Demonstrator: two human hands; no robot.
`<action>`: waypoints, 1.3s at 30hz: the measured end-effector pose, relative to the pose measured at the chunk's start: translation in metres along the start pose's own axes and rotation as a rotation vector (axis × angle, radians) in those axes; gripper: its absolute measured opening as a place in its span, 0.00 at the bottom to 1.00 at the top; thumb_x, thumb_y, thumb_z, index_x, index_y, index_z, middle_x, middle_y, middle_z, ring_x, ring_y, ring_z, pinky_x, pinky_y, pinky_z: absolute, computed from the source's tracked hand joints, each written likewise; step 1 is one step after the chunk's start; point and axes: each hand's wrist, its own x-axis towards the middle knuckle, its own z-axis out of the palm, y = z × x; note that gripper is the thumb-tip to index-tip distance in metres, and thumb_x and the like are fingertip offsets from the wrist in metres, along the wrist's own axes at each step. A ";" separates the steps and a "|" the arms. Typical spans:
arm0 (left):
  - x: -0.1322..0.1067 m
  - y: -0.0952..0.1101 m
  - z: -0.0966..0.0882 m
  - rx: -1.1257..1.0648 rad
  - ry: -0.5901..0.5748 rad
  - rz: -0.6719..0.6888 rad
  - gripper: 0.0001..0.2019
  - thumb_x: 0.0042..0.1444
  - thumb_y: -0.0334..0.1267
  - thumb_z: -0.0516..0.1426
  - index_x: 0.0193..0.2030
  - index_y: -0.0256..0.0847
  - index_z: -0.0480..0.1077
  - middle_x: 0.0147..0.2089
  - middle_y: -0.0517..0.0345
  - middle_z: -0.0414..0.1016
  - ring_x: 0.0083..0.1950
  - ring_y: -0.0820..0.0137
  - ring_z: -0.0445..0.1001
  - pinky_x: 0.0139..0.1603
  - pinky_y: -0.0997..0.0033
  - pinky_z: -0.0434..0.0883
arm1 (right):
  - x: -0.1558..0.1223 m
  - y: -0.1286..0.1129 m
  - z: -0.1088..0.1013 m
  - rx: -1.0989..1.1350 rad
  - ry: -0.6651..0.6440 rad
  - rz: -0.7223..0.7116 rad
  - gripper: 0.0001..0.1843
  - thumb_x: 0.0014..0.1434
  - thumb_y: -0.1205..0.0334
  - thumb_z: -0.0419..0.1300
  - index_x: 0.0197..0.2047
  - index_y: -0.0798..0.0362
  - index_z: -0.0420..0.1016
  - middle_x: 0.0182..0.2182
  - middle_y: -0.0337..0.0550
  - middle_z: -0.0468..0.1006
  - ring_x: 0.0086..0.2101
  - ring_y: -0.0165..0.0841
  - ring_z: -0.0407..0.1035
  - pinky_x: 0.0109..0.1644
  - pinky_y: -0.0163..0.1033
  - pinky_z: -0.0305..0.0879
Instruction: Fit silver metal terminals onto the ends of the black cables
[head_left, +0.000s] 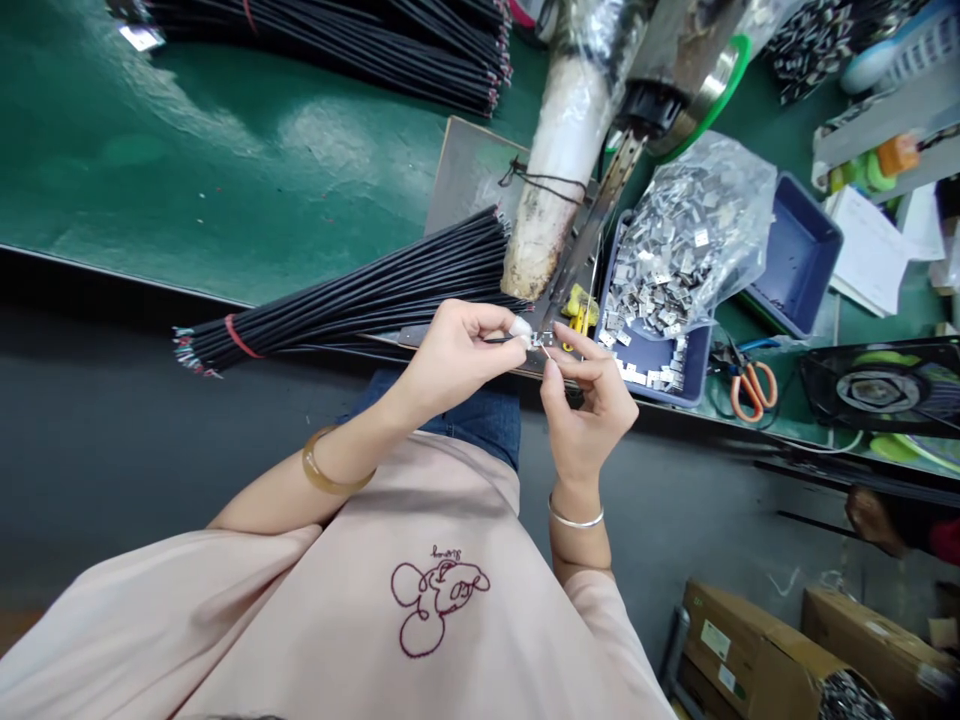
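Observation:
My left hand pinches the end of a thin black cable between thumb and fingertips. My right hand is closed in a pinch on a small metal terminal clip right at the cable's tip. Both hands meet at the front edge of the green bench, below a machine's metal feed strip. A bundle of black cables tied with a red band lies just left of my left hand.
A blue tray holds a clear bag of metal clips. Orange-handled scissors lie to the right, near a black fan. More black cables lie at the bench's far side. Cardboard boxes stand on the floor.

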 end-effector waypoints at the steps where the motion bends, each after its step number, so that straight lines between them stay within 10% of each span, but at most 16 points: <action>1: 0.000 0.000 0.000 0.012 0.011 0.009 0.04 0.47 0.31 0.60 0.23 0.35 0.75 0.24 0.61 0.71 0.27 0.77 0.65 0.28 0.78 0.64 | 0.001 0.000 0.001 -0.005 0.010 -0.005 0.03 0.65 0.65 0.61 0.38 0.49 0.73 0.50 0.44 0.83 0.46 0.36 0.81 0.49 0.46 0.82; 20: -0.003 0.006 -0.004 0.177 -0.031 0.110 0.06 0.51 0.31 0.59 0.28 0.34 0.79 0.27 0.60 0.73 0.26 0.78 0.63 0.25 0.80 0.60 | 0.009 -0.009 0.002 -0.157 0.082 -0.137 0.07 0.60 0.70 0.65 0.38 0.47 0.78 0.44 0.40 0.84 0.45 0.36 0.80 0.51 0.47 0.79; 34: -0.009 0.012 -0.011 0.050 -0.298 -0.055 0.07 0.55 0.34 0.59 0.28 0.34 0.72 0.21 0.66 0.56 0.24 0.79 0.53 0.24 0.76 0.52 | 0.001 -0.002 -0.010 -0.268 -0.070 -0.342 0.10 0.64 0.71 0.62 0.46 0.49 0.72 0.44 0.44 0.84 0.44 0.32 0.80 0.48 0.36 0.76; 39: -0.020 0.015 -0.013 0.257 -0.242 0.186 0.03 0.57 0.32 0.60 0.33 0.36 0.73 0.27 0.61 0.70 0.29 0.76 0.63 0.31 0.75 0.62 | 0.003 0.000 -0.009 -0.027 0.039 -0.052 0.03 0.65 0.64 0.61 0.40 0.48 0.71 0.30 0.33 0.76 0.29 0.26 0.75 0.33 0.32 0.72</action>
